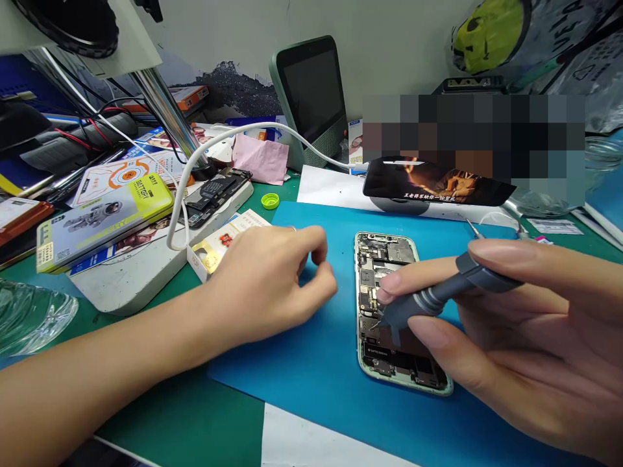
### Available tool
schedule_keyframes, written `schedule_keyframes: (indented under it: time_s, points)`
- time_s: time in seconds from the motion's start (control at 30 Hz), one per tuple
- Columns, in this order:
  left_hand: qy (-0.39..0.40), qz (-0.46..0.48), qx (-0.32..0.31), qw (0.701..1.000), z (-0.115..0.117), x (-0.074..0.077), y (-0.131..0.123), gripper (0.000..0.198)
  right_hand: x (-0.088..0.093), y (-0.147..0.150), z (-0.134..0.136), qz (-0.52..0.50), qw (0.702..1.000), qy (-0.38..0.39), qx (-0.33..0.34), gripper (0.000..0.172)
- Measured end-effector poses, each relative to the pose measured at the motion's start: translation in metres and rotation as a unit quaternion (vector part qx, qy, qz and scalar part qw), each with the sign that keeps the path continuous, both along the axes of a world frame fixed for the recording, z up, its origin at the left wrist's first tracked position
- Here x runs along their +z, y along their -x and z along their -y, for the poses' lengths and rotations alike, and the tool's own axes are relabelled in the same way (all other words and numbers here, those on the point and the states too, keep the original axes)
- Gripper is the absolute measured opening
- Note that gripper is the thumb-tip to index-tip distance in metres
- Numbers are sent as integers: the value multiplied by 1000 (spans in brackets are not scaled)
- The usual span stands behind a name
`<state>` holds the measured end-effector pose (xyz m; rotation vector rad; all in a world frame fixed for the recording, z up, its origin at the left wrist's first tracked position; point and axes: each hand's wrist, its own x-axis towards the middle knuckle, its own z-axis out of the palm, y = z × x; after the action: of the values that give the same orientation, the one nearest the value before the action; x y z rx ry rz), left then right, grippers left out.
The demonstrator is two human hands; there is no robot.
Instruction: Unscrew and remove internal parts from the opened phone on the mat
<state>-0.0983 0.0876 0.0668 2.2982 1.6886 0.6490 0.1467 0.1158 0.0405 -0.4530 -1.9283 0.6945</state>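
An opened smartphone (367,279) with a pale green frame lies on the blue mat (311,383), its circuit boards and dark battery area exposed. Over its lower half, my right hand (525,337) grips a dark grey screwdriver (423,301) between thumb and fingers. The thin tip points down at the phone's left inner side; whether it touches a screw I cannot tell. Left of the phone, my left hand (272,279) rests on the mat with fingers curled and thumb close to the index finger. Nothing shows between them.
Behind the mat, a propped phone (438,185) plays a video on a white cable (257,128). At left are a small box (209,256), battery box (104,220), another opened phone (211,194) and clear glass (34,318). A green cap (270,201) and smart display (311,97) sit behind.
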Motion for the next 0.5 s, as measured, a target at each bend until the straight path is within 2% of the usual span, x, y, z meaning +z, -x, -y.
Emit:
schedule_keyframes:
  time_s: [0.07,0.2,0.37,0.5]
  points:
    - [-13,-55,6,998,-4,0,4,10,4,4,0,9,1000,-25,8,73]
    - [-10,-141,-22,990,-7,-3,7,25,11,10,-1,1,996,-94,-3,80]
    - [17,-171,12,985,-9,-2,6,22,21,7,3,24,993,-117,-21,80]
    - [37,-173,14,984,-13,0,6,17,25,-5,9,43,991,-109,-65,77]
